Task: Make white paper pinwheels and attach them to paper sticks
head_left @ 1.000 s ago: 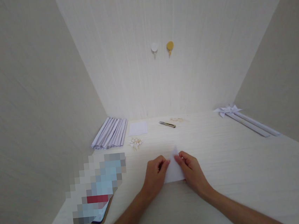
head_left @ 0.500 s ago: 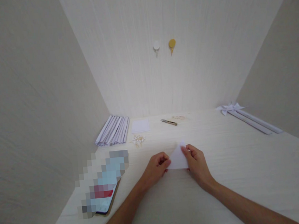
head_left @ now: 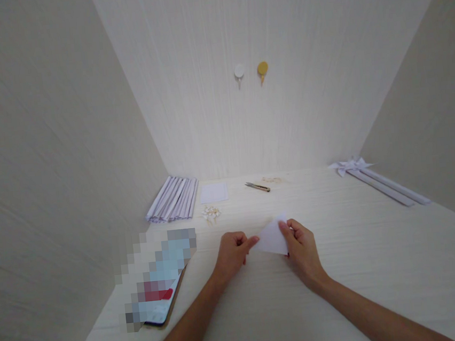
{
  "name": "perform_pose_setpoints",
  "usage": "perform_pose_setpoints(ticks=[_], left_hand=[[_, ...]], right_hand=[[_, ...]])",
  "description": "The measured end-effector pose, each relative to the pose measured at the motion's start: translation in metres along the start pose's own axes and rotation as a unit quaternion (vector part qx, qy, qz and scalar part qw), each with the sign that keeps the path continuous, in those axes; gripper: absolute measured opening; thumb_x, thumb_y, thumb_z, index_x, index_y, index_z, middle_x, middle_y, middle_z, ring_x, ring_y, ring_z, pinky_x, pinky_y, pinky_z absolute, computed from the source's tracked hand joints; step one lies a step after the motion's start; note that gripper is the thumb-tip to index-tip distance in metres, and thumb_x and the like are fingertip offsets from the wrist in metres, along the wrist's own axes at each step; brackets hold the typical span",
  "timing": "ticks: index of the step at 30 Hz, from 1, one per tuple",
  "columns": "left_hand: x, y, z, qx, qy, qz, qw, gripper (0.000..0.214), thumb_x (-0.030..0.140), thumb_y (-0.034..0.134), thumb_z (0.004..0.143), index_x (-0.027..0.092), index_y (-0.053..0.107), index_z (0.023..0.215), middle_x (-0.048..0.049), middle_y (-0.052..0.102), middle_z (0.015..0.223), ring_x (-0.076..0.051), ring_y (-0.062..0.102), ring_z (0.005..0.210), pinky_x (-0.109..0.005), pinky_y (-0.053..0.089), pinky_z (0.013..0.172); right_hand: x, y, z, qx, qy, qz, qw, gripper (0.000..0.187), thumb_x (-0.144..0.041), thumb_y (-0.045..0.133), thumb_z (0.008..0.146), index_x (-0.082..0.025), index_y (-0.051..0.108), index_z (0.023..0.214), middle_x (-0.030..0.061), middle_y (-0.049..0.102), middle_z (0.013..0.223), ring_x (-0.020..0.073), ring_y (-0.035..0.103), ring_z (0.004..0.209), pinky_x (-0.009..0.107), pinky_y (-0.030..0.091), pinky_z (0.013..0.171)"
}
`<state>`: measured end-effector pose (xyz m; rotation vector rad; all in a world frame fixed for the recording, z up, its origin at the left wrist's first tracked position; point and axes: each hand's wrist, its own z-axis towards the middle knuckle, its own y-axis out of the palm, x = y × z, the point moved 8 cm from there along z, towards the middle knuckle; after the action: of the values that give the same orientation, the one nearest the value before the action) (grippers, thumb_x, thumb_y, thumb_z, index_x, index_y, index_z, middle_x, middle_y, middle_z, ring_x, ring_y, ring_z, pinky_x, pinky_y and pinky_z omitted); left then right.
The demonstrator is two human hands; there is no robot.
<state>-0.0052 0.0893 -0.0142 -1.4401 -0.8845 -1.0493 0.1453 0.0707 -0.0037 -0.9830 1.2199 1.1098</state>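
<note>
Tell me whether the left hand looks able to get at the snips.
Probably yes: nothing visible stands between the left hand and the snips farther back on the table. Its thumb is at one corner of the white paper, whose other side the right hand grips.

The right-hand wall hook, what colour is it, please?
The hook is golden yellow, in the head view.

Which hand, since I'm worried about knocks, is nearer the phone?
Left. The left hand is to the right of the phone, apart from it; the right hand is farther right, holding the right side of the white paper.
</note>
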Motion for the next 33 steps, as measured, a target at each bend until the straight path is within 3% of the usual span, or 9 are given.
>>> perform_pose_setpoints(ticks=[4, 7, 10, 12, 15, 19, 22, 26, 33], left_hand=[[-0.002, -0.007, 0.000, 0.041, -0.005, -0.032, 0.999, 0.042, 0.043, 0.059, 0.056, 0.018, 0.032, 0.036, 0.0080, 0.030, 0.028, -0.004, 0.027, 0.028, -0.019, 0.018, 0.034], [-0.004, -0.024, -0.002, 0.121, 0.000, -0.075, 0.990, 0.044, 0.045, 0.061, 0.053, 0.017, 0.032, 0.035, 0.0077, 0.031, 0.028, -0.003, 0.027, 0.029, -0.019, 0.019, 0.035], [-0.008, -0.037, -0.004, 0.181, -0.011, -0.165, 0.969, 0.043, 0.052, 0.056, 0.057, 0.016, 0.038, 0.041, 0.0065, 0.036, 0.031, -0.003, 0.029, 0.030, -0.018, 0.020, 0.034], [-0.011, -0.035, -0.002, 0.160, -0.027, -0.249, 0.955, 0.046, 0.058, 0.047, 0.062, 0.015, 0.045, 0.048, 0.0041, 0.043, 0.035, -0.005, 0.035, 0.031, -0.017, 0.024, 0.034], [-0.008, -0.018, 0.000, 0.074, -0.046, -0.330, 0.940, 0.050, 0.061, 0.040, 0.065, 0.013, 0.051, 0.058, -0.0009, 0.054, 0.045, -0.007, 0.046, 0.036, -0.018, 0.031, 0.037], [-0.004, -0.005, 0.000, 0.028, -0.048, -0.319, 0.946, 0.036, 0.048, 0.060, 0.057, 0.012, 0.052, 0.060, -0.0005, 0.057, 0.050, -0.010, 0.052, 0.042, -0.018, 0.032, 0.036], [-0.006, -0.006, 0.000, 0.052, -0.042, -0.281, 0.957, 0.030, 0.038, 0.067, 0.052, 0.011, 0.053, 0.059, 0.0007, 0.056, 0.048, -0.009, 0.050, 0.040, -0.019, 0.034, 0.038], [-0.006, -0.013, 0.001, 0.084, -0.026, -0.242, 0.966, 0.027, 0.036, 0.065, 0.055, 0.012, 0.052, 0.056, 0.0017, 0.054, 0.042, -0.007, 0.046, 0.037, -0.019, 0.033, 0.038], [-0.001, -0.008, -0.001, 0.050, -0.011, -0.167, 0.985, 0.025, 0.035, 0.061, 0.058, 0.012, 0.053, 0.056, 0.0020, 0.052, 0.039, -0.007, 0.043, 0.035, -0.019, 0.032, 0.038]], right_hand=[[-0.003, -0.001, 0.001, -0.003, -0.027, 0.010, 1.000, 0.032, -0.042, 0.047, 0.074, -0.018, 0.038, 0.054, -0.0077, 0.032, 0.042, 0.0058, 0.032, 0.035, 0.017, 0.024, 0.031], [-0.013, -0.002, 0.000, -0.008, -0.086, -0.015, 0.996, 0.033, -0.035, 0.049, 0.075, -0.017, 0.040, 0.049, -0.0070, 0.032, 0.044, 0.0049, 0.032, 0.036, 0.018, 0.025, 0.033], [-0.025, -0.005, -0.002, -0.001, -0.160, -0.036, 0.986, 0.023, -0.026, 0.050, 0.075, -0.016, 0.052, 0.054, -0.0019, 0.047, 0.060, 0.0060, 0.043, 0.043, 0.019, 0.034, 0.038], [-0.032, -0.005, -0.004, -0.001, -0.216, -0.057, 0.975, 0.014, -0.017, 0.048, 0.074, -0.019, 0.061, 0.068, 0.0029, 0.055, 0.080, 0.0106, 0.054, 0.062, 0.022, 0.043, 0.050], [-0.040, 0.003, -0.012, -0.038, -0.294, -0.110, 0.949, 0.032, -0.005, 0.044, 0.070, -0.024, 0.063, 0.087, 0.0046, 0.058, 0.093, 0.0152, 0.055, 0.086, 0.028, 0.045, 0.070], [-0.046, 0.018, -0.024, -0.113, -0.335, -0.132, 0.926, 0.039, -0.002, 0.042, 0.069, -0.026, 0.062, 0.092, 0.0047, 0.060, 0.094, 0.0154, 0.056, 0.088, 0.030, 0.044, 0.077], [-0.046, 0.023, -0.025, -0.142, -0.305, -0.122, 0.934, 0.030, -0.008, 0.044, 0.073, -0.025, 0.063, 0.088, 0.0050, 0.061, 0.092, 0.0163, 0.056, 0.088, 0.031, 0.044, 0.077], [-0.033, 0.015, -0.012, -0.114, -0.186, -0.042, 0.975, 0.019, -0.022, 0.047, 0.076, -0.023, 0.058, 0.092, 0.0064, 0.055, 0.098, 0.0153, 0.057, 0.077, 0.029, 0.047, 0.064], [0.001, 0.024, -0.003, -0.152, -0.009, 0.047, 0.987, 0.019, -0.035, 0.055, 0.070, -0.017, 0.049, 0.071, -0.0056, 0.045, 0.054, 0.0069, 0.043, 0.045, 0.018, 0.032, 0.041]])
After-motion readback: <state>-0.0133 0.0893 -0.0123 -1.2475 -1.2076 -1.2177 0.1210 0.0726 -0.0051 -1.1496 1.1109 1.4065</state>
